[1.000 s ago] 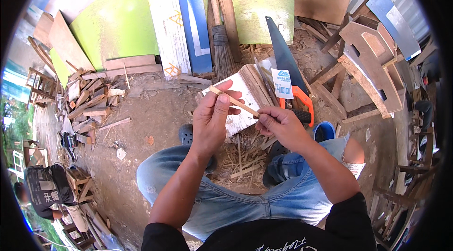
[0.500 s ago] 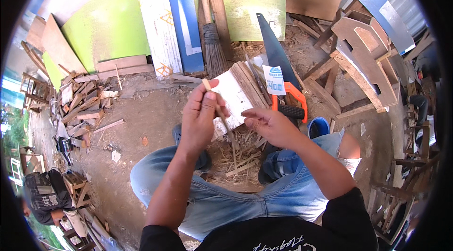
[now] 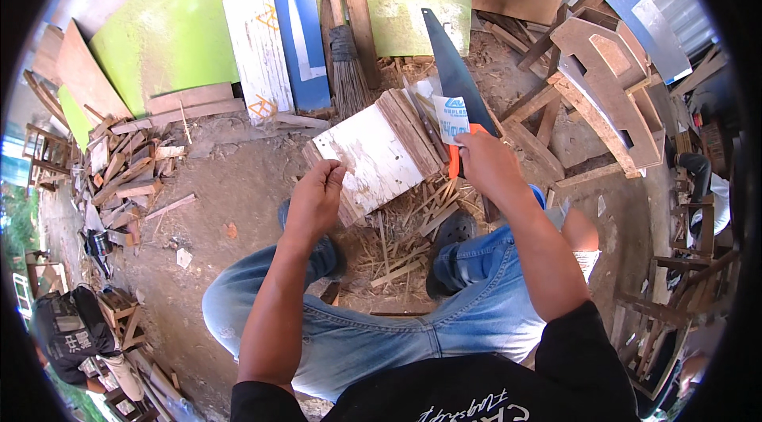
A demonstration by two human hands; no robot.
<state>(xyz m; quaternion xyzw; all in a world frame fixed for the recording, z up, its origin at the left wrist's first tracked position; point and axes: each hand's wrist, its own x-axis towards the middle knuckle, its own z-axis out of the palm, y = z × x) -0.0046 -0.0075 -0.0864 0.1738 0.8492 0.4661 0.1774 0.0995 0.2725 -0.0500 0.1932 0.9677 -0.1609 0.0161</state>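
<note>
My right hand [image 3: 490, 168] is closed around the orange handle [image 3: 454, 161] of a handsaw, hiding most of the handle. The saw's dark blade [image 3: 458, 73] points away, its tip toward the far green panel. A white and blue printed paper [image 3: 452, 119] lies against the blade beside my fingers. My left hand [image 3: 316, 198] is closed with its fingers curled, at the left edge of a white-painted board [image 3: 369, 160]. Whatever is in it, if anything, is hidden. Brown wooden pieces [image 3: 411, 132] lie along the board's right side.
Thin wood strips and shavings [image 3: 397, 251] litter the floor between my feet. Scrap wood [image 3: 127, 176] is piled at left. A broom [image 3: 347, 65] leans among panels at the back. A wooden frame [image 3: 611, 96] stands at right. Another person [image 3: 71, 335] is at lower left.
My right hand has moved from beside the white board to the saw handle. The thin wood strip in my left hand no longer shows, and that hand has shifted left and nearer.
</note>
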